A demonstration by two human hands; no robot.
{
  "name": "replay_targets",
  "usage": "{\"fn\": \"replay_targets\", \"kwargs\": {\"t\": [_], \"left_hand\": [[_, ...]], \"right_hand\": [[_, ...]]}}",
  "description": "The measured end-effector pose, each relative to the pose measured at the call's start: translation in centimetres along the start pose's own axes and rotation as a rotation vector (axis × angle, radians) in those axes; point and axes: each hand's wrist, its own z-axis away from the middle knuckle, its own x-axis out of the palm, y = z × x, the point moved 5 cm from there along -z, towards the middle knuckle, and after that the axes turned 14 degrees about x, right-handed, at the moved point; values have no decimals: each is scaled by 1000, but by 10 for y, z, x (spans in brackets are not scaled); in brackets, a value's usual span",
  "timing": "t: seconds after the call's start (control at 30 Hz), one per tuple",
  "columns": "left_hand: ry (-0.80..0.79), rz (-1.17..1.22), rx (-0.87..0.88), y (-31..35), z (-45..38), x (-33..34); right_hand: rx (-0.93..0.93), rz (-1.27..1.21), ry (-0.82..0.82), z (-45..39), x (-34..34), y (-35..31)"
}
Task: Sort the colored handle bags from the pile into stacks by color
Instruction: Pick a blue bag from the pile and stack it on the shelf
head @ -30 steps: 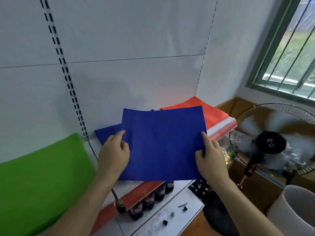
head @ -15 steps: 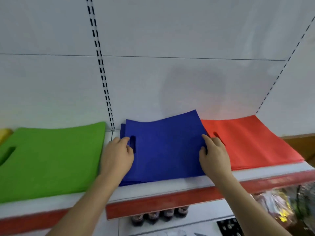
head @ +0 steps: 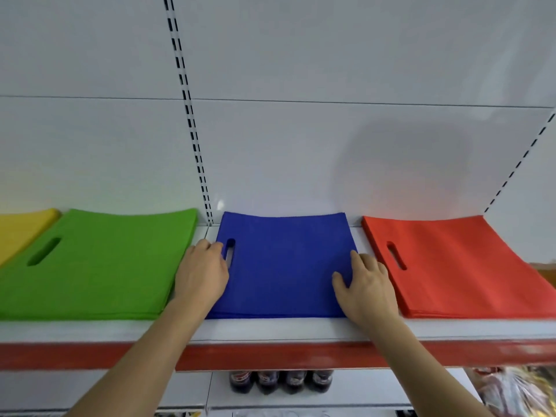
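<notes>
Head view, shelf: a white shelf [head: 270,329] with a red front edge carries four flat stacks of handle bags side by side.
Stacks, left to right: yellow stack [head: 18,230] at the frame edge, green stack [head: 99,263], blue stack [head: 285,263], red stack [head: 457,263]; narrow gaps of shelf between blue and its neighbours.
Left hand [head: 201,272]: lies on the blue stack's left edge beside the handle slot, fingers bent over the edge; grips nothing that I can see.
Right hand [head: 367,284]: spread flat, fingers relaxed, on the blue stack's right front corner.
Step in hand: likely squaring a blue bag onto its stack.
Next move: probably lift both hands away without dragging the top bag, then fetch another bag from the pile, which is out of view.
Below: dark bottles [head: 279,380] under the shelf.
</notes>
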Motion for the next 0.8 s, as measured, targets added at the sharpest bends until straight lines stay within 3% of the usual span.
{"fn": "replay_targets", "kwargs": {"t": [0.43, 0.63, 0.8], "left_hand": [[-5, -79, 9, 7, 6, 2], [115, -98, 8, 12, 20, -33], [72, -156, -56, -10, 59, -54]], "right_hand": [[-27, 171, -34, 0, 3, -6], [-178, 97, 77, 9, -3, -35], [-318, 48, 55, 39, 11, -86]]}}
